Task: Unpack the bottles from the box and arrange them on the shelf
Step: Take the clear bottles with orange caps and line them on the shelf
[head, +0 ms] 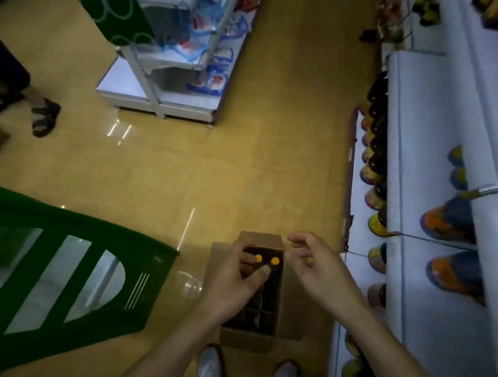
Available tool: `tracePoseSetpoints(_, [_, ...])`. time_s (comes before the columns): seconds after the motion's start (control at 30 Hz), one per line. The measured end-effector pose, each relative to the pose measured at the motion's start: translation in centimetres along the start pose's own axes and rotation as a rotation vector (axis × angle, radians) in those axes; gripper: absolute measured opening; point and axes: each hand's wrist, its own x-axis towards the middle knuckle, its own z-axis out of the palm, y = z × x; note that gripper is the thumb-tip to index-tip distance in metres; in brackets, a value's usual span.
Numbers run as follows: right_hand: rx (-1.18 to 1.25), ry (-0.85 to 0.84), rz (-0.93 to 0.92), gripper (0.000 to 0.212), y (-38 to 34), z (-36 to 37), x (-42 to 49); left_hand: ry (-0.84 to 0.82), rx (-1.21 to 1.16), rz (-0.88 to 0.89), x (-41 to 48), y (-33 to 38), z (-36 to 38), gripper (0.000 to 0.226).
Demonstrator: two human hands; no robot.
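An open cardboard box (289,298) with dark dividers stands on the floor in front of my feet. Two bottles with yellow caps (274,261) stand at its far end. My left hand (237,281) reaches into the box, fingers curled round the left yellow-capped bottle (258,259). My right hand (315,264) hovers over the box's right edge, fingers loosely spread, holding nothing. The white shelf (420,162) runs along the right, with dark bottles (376,146) lined up on its lower tier.
A green-framed display (52,260) stands at the left. Another white shelving unit (178,60) with packets is further back. A person's sandalled feet (44,117) are at the far left. My own shoes (211,373) stand just behind the box.
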Motion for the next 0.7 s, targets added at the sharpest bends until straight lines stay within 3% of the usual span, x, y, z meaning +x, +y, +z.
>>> tracePoseSetpoints(0.43, [0.070,-0.022,0.167,0.036,17.8,15.0,9.9,-0.131,0.002,-0.045,13.7,-20.6,7.4,0.048])
tracePoseSetpoints(0.7, [-0.215,-0.030,0.124,0.042,29.5,22.5,17.0,-0.225,0.169,0.017,22.8,-33.6,13.2,0.057])
